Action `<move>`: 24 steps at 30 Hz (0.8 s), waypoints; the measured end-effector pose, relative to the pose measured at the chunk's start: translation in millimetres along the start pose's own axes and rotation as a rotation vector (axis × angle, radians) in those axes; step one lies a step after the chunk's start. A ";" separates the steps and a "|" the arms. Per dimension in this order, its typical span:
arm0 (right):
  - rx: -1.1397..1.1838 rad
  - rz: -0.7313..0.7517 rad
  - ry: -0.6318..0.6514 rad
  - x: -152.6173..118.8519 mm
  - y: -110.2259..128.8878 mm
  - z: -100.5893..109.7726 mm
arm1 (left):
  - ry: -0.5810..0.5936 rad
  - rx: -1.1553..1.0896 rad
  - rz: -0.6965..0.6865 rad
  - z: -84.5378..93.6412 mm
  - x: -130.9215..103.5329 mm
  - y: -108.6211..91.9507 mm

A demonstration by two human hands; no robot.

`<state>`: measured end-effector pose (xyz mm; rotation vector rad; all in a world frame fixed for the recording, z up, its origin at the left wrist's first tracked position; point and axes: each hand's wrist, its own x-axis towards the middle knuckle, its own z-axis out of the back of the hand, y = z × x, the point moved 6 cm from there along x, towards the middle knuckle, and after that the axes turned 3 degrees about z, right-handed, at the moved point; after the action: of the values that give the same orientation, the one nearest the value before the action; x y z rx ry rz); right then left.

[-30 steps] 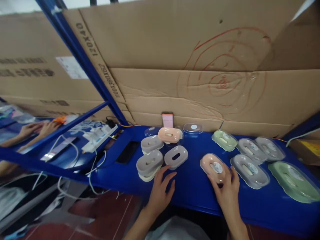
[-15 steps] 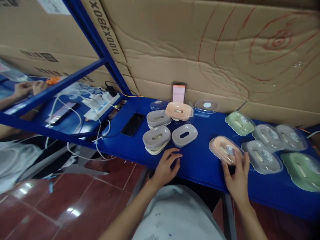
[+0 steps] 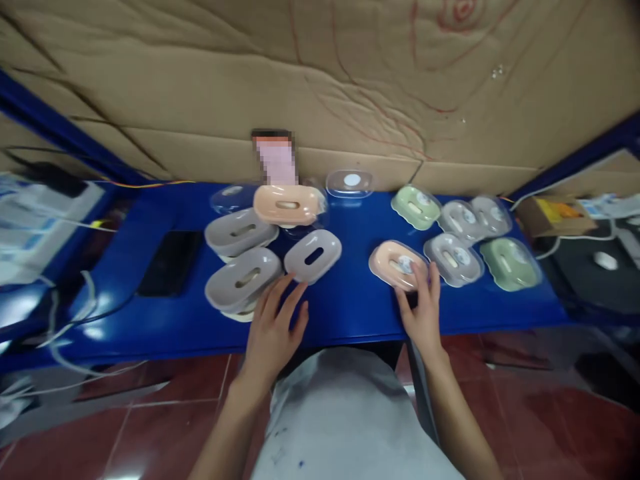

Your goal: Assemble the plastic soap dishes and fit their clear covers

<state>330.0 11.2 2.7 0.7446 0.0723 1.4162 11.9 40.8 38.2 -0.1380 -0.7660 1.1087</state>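
Note:
My left hand (image 3: pixel 277 320), fingers apart, is at the near edge of two grey oval dishes, one loose (image 3: pixel 313 257) and one stacked on a cream piece (image 3: pixel 243 279). Another grey dish (image 3: pixel 241 232) lies behind them, beside a peach dish (image 3: pixel 289 205) resting on clear covers. My right hand (image 3: pixel 423 307) has its fingers spread against the near right side of a peach dish under a clear cover (image 3: pixel 399 265). To its right are covered grey dishes (image 3: pixel 453 259) and covered green ones (image 3: pixel 511 264).
A phone with a lit screen (image 3: pixel 277 160) leans on the cardboard wall (image 3: pixel 200 87). A dark phone (image 3: pixel 169 263) lies at the left of the blue table (image 3: pixel 350 320). A clear cover (image 3: pixel 350 183) is at the back. Cables run at far left; an open box (image 3: pixel 555 217) stands at right.
The view has swung to the right, so the table's right end now shows. My left hand is nearer the grey dishes, while my right hand stays at the covered peach dish.

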 end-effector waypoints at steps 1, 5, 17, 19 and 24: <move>-0.027 -0.009 -0.014 0.6 -0.6 0.5 | 0.039 0.047 -0.019 -6.9 -0.3 -0.8; -0.191 -0.056 -0.065 13.5 -4.9 4.8 | 0.082 0.099 -0.031 -23.6 -11.3 -3.2; -0.132 0.234 0.135 -6.0 44.0 -19.5 | 0.114 -0.061 -0.053 -33.3 -12.9 -3.7; -0.123 0.232 0.121 -7.7 44.7 -19.4 | 0.104 -0.064 -0.051 -35.7 -12.6 -0.3; -0.009 0.278 0.272 -6.3 52.7 -20.1 | 0.059 -0.080 -0.098 -40.8 -19.2 11.1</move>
<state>273.9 12.5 11.5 0.5658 0.1787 1.7774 24.4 40.5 -6.5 -0.1978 -0.7563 0.9778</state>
